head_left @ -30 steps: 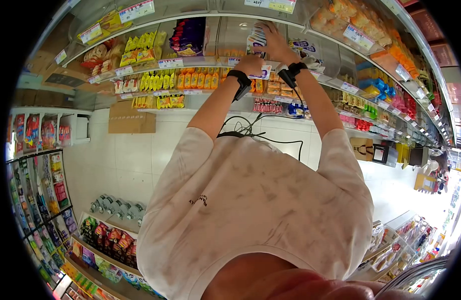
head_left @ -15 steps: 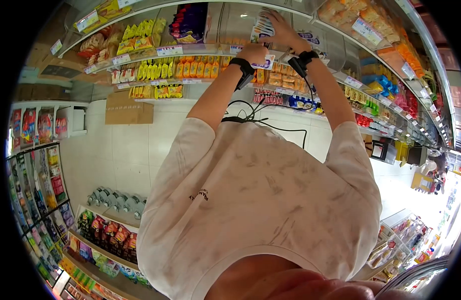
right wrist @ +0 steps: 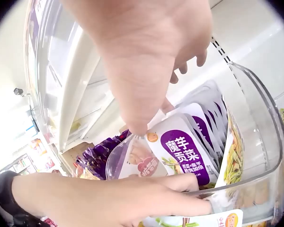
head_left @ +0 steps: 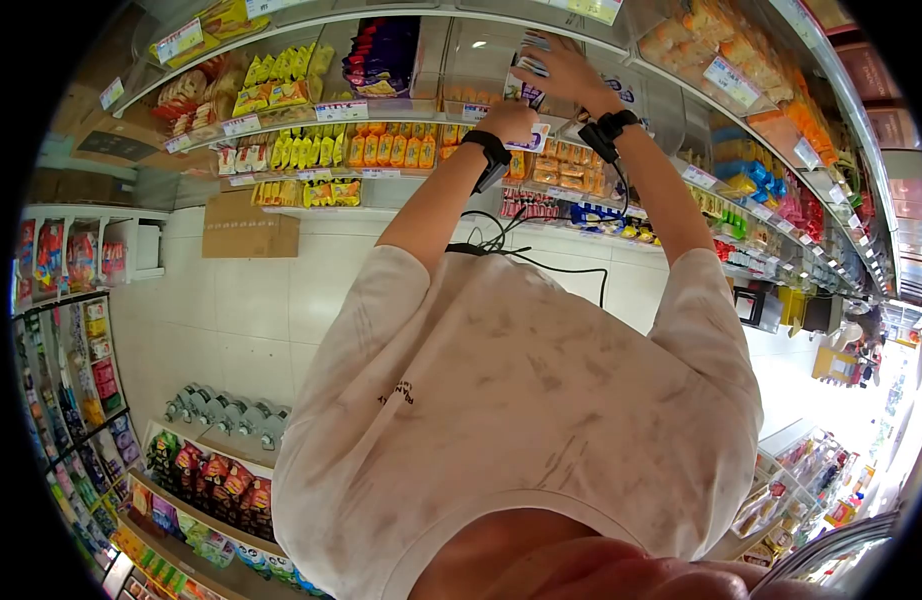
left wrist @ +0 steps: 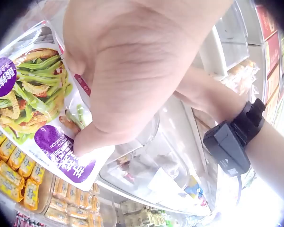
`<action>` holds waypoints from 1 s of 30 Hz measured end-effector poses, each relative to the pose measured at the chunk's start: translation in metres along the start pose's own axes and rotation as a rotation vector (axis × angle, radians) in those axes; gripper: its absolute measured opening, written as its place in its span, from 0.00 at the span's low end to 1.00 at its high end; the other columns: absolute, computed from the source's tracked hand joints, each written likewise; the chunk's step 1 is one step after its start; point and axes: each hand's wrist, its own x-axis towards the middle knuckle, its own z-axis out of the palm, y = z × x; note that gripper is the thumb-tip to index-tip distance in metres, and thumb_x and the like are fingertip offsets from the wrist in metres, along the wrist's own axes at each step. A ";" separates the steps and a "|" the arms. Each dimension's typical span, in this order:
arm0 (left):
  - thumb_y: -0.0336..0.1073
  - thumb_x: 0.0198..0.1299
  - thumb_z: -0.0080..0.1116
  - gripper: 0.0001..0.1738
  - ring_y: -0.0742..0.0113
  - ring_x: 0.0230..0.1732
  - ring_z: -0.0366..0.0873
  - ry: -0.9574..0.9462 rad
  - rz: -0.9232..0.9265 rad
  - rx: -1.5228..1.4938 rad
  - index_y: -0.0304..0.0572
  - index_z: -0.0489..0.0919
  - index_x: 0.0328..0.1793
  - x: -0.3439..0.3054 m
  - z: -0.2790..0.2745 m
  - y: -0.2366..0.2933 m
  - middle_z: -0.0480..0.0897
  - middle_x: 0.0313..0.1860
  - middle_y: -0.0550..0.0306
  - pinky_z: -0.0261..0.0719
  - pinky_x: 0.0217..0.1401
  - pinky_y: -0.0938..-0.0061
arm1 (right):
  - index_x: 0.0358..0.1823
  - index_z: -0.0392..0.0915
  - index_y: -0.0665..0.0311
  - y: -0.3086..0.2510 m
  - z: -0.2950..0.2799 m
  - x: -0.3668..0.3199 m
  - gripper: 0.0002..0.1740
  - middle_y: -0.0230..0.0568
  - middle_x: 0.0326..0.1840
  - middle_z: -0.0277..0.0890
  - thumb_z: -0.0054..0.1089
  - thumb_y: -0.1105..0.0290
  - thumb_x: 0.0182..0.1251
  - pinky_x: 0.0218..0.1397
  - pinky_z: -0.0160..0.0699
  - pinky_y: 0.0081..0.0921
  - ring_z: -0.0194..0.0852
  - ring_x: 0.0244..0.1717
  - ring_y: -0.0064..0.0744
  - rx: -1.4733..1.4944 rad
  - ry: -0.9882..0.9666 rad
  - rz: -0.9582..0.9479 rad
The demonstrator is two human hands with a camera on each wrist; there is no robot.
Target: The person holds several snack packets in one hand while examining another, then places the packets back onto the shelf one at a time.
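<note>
My left hand [head_left: 509, 122] pinches a white and purple snack packet [left wrist: 42, 99] with a picture of green vegetable strips, thumb across its printed front. That packet hangs at the front lip of a clear plastic bin [right wrist: 262, 182]. Inside the bin stands a row of matching packets [right wrist: 189, 146], tilted one behind another. Over this row is my right hand [head_left: 569, 78]. Its thumb and a fingertip pinch the upper corner of the foremost packet, while the other fingers spread above the row. The left fingers also reach over the bin's lip, close to the packets.
Purple packets [head_left: 383, 62] and yellow packets [head_left: 278, 75] fill the bins to the left. Orange-wrapped snacks [head_left: 391, 150] lie on the shelf below. Overhead, a shelf edge [head_left: 461, 12] with price tags runs across. A black cable [head_left: 561, 268] hangs in front of the body.
The right hand has come slightly down and nearer over the row, and a purple packet front now shows beneath it. The left hand stays at the bin's lip with its packet.
</note>
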 end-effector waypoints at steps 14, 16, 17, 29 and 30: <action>0.40 0.51 0.64 0.16 0.48 0.52 0.85 0.046 0.022 0.005 0.48 0.89 0.46 0.014 0.022 -0.011 0.85 0.52 0.42 0.85 0.54 0.54 | 0.55 0.81 0.62 0.014 -0.004 -0.006 0.19 0.51 0.50 0.83 0.57 0.55 0.76 0.57 0.83 0.41 0.83 0.51 0.52 0.306 0.197 0.243; 0.40 0.51 0.64 0.15 0.47 0.51 0.85 0.049 0.032 -0.006 0.48 0.89 0.46 0.014 0.022 -0.011 0.85 0.51 0.41 0.85 0.54 0.53 | 0.54 0.81 0.63 0.020 0.001 -0.014 0.15 0.49 0.41 0.84 0.55 0.61 0.76 0.53 0.85 0.38 0.85 0.43 0.52 0.384 0.168 0.328; 0.39 0.51 0.65 0.15 0.47 0.51 0.85 0.045 0.028 -0.012 0.47 0.89 0.45 0.013 0.023 -0.011 0.85 0.52 0.41 0.85 0.54 0.53 | 0.54 0.81 0.64 0.021 0.004 -0.016 0.14 0.49 0.43 0.83 0.55 0.63 0.76 0.53 0.85 0.37 0.85 0.44 0.51 0.386 0.166 0.297; 0.38 0.51 0.63 0.16 0.44 0.51 0.85 0.060 0.023 -0.030 0.44 0.89 0.45 0.010 0.020 -0.009 0.84 0.52 0.40 0.85 0.53 0.52 | 0.53 0.83 0.68 0.006 0.021 -0.023 0.14 0.51 0.45 0.77 0.56 0.69 0.73 0.49 0.82 0.42 0.80 0.45 0.53 0.249 0.172 0.164; 0.38 0.51 0.63 0.16 0.44 0.51 0.85 0.064 0.021 -0.023 0.44 0.89 0.45 0.008 0.018 -0.008 0.84 0.52 0.39 0.85 0.53 0.52 | 0.52 0.84 0.68 0.010 0.021 -0.022 0.13 0.51 0.45 0.78 0.57 0.69 0.72 0.49 0.82 0.42 0.80 0.46 0.53 0.211 0.148 0.134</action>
